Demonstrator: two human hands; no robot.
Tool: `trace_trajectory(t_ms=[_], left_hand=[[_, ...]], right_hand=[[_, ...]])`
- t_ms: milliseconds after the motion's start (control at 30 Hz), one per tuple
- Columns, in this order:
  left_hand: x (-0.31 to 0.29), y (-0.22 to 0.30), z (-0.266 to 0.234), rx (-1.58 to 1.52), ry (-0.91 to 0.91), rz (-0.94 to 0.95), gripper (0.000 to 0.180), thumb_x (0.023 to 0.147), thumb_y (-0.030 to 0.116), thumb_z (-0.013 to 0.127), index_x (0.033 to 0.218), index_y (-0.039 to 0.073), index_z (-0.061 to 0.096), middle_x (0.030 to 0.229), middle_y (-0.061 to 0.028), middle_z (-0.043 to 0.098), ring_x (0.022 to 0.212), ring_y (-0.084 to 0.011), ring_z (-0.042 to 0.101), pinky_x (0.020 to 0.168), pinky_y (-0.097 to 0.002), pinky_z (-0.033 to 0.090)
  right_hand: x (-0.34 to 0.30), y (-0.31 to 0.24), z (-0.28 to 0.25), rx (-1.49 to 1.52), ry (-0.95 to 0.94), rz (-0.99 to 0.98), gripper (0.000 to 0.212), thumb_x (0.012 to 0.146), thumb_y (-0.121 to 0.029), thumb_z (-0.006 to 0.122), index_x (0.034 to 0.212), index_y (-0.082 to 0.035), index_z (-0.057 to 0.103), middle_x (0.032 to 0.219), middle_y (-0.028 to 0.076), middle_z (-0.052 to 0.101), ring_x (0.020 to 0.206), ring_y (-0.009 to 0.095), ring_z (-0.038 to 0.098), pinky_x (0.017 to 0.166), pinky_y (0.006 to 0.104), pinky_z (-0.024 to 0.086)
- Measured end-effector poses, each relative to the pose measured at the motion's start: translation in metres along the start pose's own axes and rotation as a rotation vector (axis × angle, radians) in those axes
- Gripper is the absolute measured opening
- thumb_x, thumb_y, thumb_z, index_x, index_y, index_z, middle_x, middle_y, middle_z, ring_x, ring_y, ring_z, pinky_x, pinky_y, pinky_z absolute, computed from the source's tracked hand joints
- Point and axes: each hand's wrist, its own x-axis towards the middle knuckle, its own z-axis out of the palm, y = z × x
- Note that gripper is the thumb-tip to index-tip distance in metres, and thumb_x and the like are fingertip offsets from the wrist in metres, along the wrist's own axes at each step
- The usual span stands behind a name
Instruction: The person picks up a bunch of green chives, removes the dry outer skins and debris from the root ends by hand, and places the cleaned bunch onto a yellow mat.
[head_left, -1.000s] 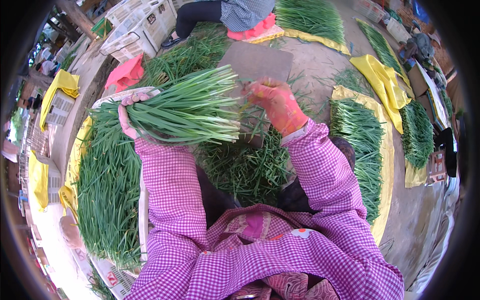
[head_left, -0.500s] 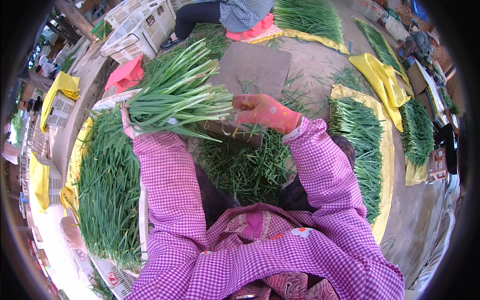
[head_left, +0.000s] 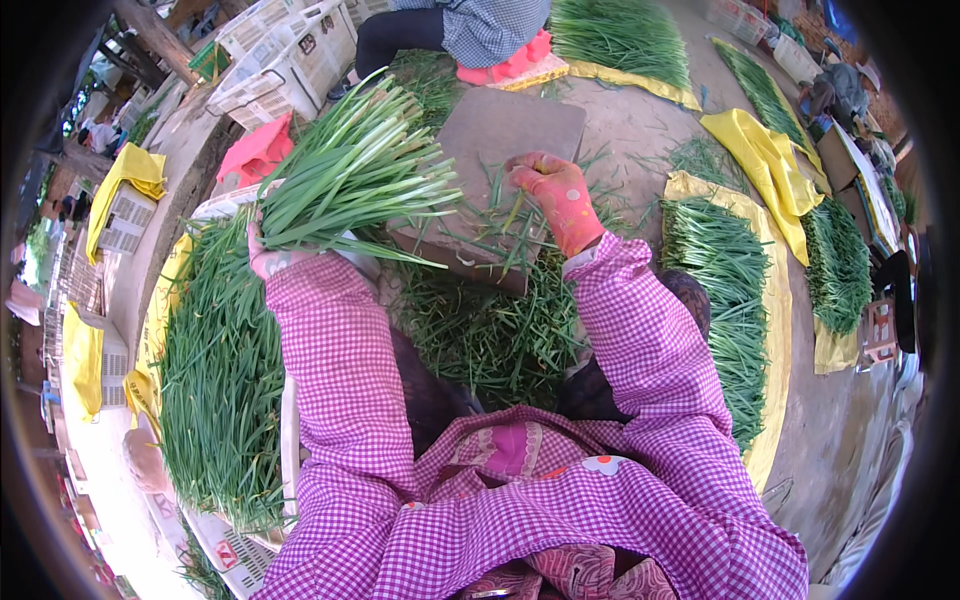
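My left hand (head_left: 264, 250), in a pale pink glove, grips a thick bunch of green chives (head_left: 345, 185) with its leafy ends near the hand and the pale stem ends pointing right. My right hand (head_left: 558, 198), in an orange-pink spotted glove, is raised over the right side of a low brown board (head_left: 525, 130), apart from the bunch. Its fingers are pinched together. Thin green and yellowish leaf scraps show just below the fingertips; whether they are held I cannot make out. Loose trimmings (head_left: 490, 335) lie heaped below, between my knees.
At my left stands a white crate (head_left: 290, 420) full of chives. Chives in rows lie on yellow sheeting (head_left: 775, 330) to my right. A person (head_left: 490, 25) sits beyond the board, near white crates (head_left: 285, 70) and a pink-red plastic piece (head_left: 255, 150).
My right hand has moved away from the stem ends, up and to the right over the board. More scraps show on the board's near part. My left hand still holds the bunch.
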Motion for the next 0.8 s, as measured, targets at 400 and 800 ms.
trace_trajectory(t_ms=[400, 800], left_hand=[[-0.025, -0.019, 0.022, -0.034, -0.073, -0.073, 0.027, 0.085, 0.026, 0.041, 0.084, 0.002, 0.053, 0.096, -0.0184, 0.059, 0.094, -0.0347, 0.054, 0.088, -0.0524, 0.042], [-0.022, -0.012, 0.019, 0.057, 0.031, -0.056, 0.026, 0.086, 0.027, 0.044, 0.089, 0.005, 0.057, 0.105, -0.0166, 0.061, 0.100, -0.0332, 0.056, 0.089, -0.0522, 0.043]], right_hand=[[-0.029, -0.039, 0.027, 0.174, -0.322, 0.067, 0.022, 0.082, -0.007, 0.061, 0.103, 0.001, 0.062, 0.092, 0.002, 0.063, 0.082, 0.011, 0.057, 0.076, 0.0243, 0.045], [0.001, 0.005, 0.002, -0.358, -0.359, 0.121, 0.030, 0.079, -0.005, 0.058, 0.109, 0.000, 0.061, 0.101, 0.011, 0.064, 0.084, 0.019, 0.061, 0.078, 0.0294, 0.047]])
